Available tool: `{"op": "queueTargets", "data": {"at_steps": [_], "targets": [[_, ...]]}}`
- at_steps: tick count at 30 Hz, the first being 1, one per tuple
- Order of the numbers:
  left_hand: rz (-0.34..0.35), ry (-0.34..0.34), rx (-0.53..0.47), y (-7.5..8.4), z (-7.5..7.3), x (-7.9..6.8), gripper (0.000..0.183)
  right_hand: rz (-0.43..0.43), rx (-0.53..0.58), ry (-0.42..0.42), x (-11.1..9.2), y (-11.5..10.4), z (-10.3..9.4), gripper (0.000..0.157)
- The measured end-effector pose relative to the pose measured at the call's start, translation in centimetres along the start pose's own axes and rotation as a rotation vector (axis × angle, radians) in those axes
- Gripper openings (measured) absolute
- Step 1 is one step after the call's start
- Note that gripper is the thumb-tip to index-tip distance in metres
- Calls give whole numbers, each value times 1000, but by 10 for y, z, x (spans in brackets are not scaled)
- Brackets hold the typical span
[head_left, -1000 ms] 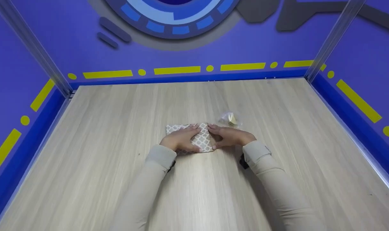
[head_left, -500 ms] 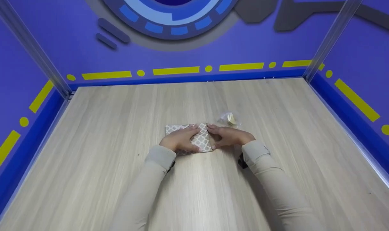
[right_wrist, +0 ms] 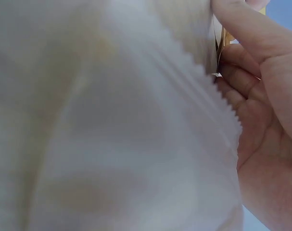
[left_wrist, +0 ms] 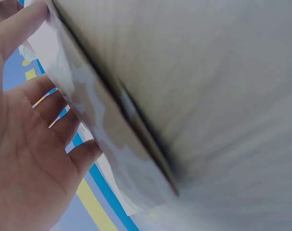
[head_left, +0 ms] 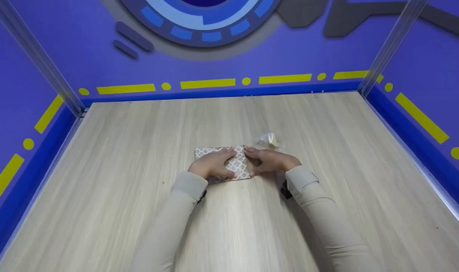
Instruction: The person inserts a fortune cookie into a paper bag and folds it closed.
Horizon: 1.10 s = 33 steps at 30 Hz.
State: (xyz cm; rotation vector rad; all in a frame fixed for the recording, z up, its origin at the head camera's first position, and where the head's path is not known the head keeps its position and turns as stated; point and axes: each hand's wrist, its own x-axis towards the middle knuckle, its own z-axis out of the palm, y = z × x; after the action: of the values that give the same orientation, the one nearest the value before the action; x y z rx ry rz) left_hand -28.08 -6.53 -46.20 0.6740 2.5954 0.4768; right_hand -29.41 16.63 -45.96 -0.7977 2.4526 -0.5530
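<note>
Patterned packet point(head_left: 237, 166), grey-and-white lattice print, two hands point(head_left: 213, 165) point(head_left: 273, 160) gripping

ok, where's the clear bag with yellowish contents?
Head view: the bag lies on the table, just beyond the right hand and right of the patterned item.

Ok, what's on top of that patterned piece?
The left hand lies across the patterned piece, with pattern showing on either side; the right hand touches its right end. What the left hand covers can't be seen.

Booth-like setting, blue printed walls point(head_left: 229, 68), wood-look tabletop point(head_left: 131, 151)
</note>
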Motion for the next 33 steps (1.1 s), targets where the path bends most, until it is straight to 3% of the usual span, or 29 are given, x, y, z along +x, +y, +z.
{"op": "queueTargets", "data": {"at_steps": [23,30,33], "targets": [[42,103,52,-2,2,2,70,13,17,7,2,2,3,82],[115,158,88,-3,1,2,67,-30,-6,13,1,3,2,78],[126,152,94,-3,1,1,72,-34,-18,16,1,4,2,77]]}}
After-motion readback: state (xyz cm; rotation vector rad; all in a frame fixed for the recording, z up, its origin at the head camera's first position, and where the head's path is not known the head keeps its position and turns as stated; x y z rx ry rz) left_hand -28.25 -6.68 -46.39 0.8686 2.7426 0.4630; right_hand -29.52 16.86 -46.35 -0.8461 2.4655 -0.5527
